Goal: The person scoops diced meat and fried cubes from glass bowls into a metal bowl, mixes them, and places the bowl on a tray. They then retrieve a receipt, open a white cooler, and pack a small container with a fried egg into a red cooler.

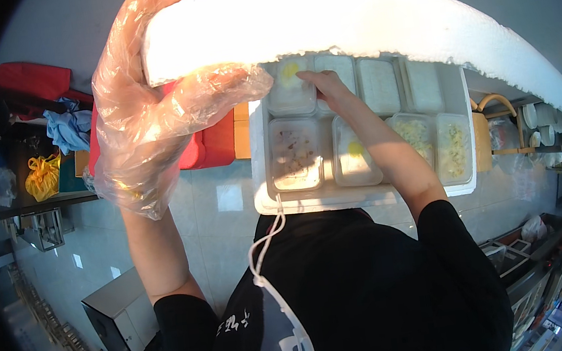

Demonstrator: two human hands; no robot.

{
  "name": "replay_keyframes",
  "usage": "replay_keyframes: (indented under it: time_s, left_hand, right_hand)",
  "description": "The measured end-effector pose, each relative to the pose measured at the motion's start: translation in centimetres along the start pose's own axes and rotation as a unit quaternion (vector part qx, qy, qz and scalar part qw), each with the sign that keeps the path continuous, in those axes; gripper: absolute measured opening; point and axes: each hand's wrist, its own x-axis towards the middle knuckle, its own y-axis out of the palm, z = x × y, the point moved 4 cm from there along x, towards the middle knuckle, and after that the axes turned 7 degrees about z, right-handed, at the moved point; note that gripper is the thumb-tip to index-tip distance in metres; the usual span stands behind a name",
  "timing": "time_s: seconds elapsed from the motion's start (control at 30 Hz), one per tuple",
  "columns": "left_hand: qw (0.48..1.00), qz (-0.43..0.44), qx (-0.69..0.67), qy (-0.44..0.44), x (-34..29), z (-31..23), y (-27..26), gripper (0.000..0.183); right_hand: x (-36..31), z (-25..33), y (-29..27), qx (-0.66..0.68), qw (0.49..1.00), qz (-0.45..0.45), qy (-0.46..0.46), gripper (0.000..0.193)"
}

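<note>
Black cloth of the person's shirt point(379, 290) fills the lower view, a white face mask point(282, 329) hanging over it. Left hand point(154, 114), in a loose clear plastic glove, grips the edge of the white foam lid point(359, 15), fingers curled under it and thumb above, holding it raised. Below the lid sits the white foam box point(467, 180), packed with lidded clear food containers. Right hand point(323, 86) reaches into the box, its fingertips resting on the top-left container point(290, 90); whether its fingers are spread or narrow cannot be told.
</note>
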Motion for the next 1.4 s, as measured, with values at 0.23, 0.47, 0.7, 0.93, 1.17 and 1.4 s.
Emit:
replay_keyframes:
  time_s: [0.23,0.47,0.7,0.93,1.17,1.4]
  left_hand:
    - [0.999,0.018,0.038,0.022,0.7,0.2,0.0,0.056]
    - [0.999,0.018,0.048,0.018,0.4,0.4,-0.1,0.053]
    - [0.997,0.052,0.029,0.049,0.2,0.6,-0.2,0.055]
    - [0.997,0.066,-0.025,0.025,-0.3,0.8,0.4,0.059]
    - [0.996,0.073,-0.04,0.011,-1.8,0.9,1.1,0.059]
    - [0.97,0.126,0.152,0.139,-5.4,2.4,1.4,0.054]
  right_hand:
    - [-1.7,1.0,1.1,0.194,0.98,0.003,-0.032,0.038]
    - [-14.2,3.5,-2.0,0.235,0.961,0.131,-0.06,0.034]
    - [-31.7,-0.4,-7.3,0.213,0.959,-0.139,-0.126,0.04]
    - [-41.9,-6.5,-4.9,0.215,0.926,-0.294,-0.104,0.053]
    - [-43.4,-9.2,-1.8,0.263,0.925,-0.246,-0.118,0.053]
    - [-43.8,-10.6,-2.9,0.256,0.939,-0.207,-0.1,0.056]
